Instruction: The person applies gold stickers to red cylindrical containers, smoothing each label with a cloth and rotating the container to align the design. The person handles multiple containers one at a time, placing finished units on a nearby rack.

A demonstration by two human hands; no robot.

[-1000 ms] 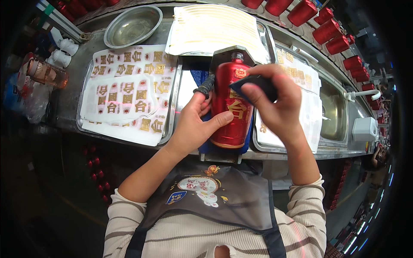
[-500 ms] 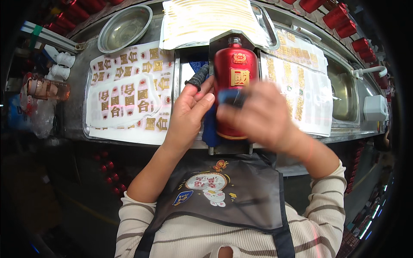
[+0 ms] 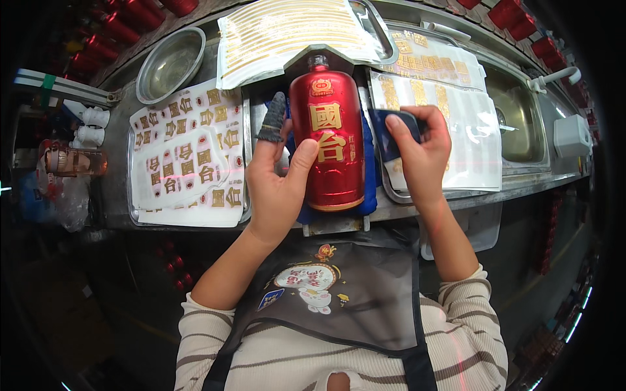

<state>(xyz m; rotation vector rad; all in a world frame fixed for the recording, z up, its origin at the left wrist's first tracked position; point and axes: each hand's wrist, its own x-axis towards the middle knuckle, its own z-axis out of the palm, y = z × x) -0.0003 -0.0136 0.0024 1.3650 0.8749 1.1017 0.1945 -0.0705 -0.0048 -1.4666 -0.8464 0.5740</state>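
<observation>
A glossy red bottle (image 3: 335, 179) with gold characters and a dark neck lies face up on a blue cloth (image 3: 370, 173) in a metal cradle (image 3: 336, 227), its neck pointing away from me. Beside its left flank is my left hand (image 3: 275, 171), fingers apart, with a ribbed black finger cot (image 3: 272, 117) on the index finger. The thumb tip meets the bottle's left edge. Off the bottle's right side, my right hand (image 3: 427, 150) grips a flat, dark blue scraper (image 3: 396, 135) between thumb and fingers, apart from the bottle.
Sheets of gold decals (image 3: 186, 166) lie on a tray at left, with more gold decal sheets (image 3: 469, 130) at right. Gold-striped sheets (image 3: 293, 39) are at the back. A metal bowl (image 3: 171, 65) stands back left; a sink (image 3: 521, 114) is at right, near a white jug (image 3: 572, 140).
My right hand has come off the bottle's face to its right with the scraper, uncovering the lower gold character. My left index finger has straightened upward. The view has shifted a little.
</observation>
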